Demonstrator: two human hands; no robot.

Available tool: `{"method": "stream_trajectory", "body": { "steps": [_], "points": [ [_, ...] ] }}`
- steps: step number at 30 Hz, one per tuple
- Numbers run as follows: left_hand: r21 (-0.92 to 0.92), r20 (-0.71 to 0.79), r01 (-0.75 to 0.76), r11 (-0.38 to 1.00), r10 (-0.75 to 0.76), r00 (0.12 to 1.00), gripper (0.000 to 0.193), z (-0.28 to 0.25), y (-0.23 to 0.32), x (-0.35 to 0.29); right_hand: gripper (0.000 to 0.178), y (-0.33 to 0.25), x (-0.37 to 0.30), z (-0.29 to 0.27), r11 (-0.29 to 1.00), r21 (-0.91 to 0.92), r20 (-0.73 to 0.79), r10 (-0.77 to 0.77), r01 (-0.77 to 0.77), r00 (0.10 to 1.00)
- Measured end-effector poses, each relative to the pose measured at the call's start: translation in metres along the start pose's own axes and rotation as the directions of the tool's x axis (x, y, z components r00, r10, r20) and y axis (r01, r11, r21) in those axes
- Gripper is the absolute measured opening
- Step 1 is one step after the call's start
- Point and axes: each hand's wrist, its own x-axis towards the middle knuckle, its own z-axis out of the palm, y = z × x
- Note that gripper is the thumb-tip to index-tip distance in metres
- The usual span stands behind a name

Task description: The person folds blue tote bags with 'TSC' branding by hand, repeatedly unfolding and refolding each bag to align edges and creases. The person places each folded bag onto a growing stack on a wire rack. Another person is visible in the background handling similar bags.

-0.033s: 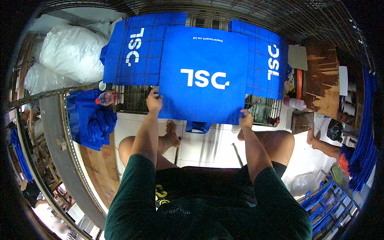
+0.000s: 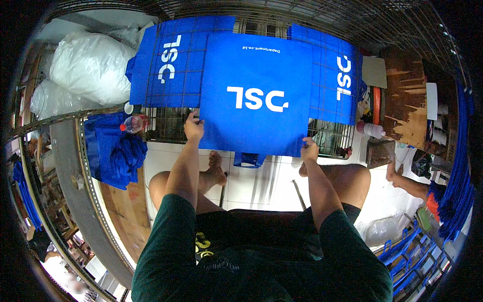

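A flat blue tote bag point(image 2: 256, 70) with white print lies in front of me, its print upside down to me. My left hand point(image 2: 194, 127) is closed at its left edge, fingers curled in. At the near right corner, my right hand point(image 2: 309, 150) pinches the bag's edge. A blue handle loop point(image 2: 249, 160) hangs below the near edge. Two more printed blue bags, one on the left point(image 2: 191, 55) and one on the right point(image 2: 329, 65), lie sideways under thin wire grids and partly behind the middle bag.
A wire rack point(image 2: 168, 132) runs beneath the bags. Left are folded blue bags point(image 2: 108, 151), a clear bottle point(image 2: 135, 124) and a stuffed white plastic sack point(image 2: 90, 70). Right are another bottle point(image 2: 371, 130), a splintered wooden board point(image 2: 405, 100) and another person's bare limb point(image 2: 407, 185).
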Motion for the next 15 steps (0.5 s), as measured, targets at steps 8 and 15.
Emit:
{"method": "stream_trajectory", "body": {
  "steps": [8,15],
  "points": [
    [0.052,-0.039,0.040,0.998,-0.038,0.999,0.048,0.003,-0.002,-0.001,0.028,0.001,0.002,-0.002,1.000,0.005,0.027,0.001,-0.001,1.000],
    [0.063,-0.053,0.035,0.997,-0.032,0.998,0.046,0.001,0.006,-0.004,0.031,-0.003,-0.002,-0.004,0.998,-0.010,0.050,0.055,-0.054,0.997]
  ]
}}
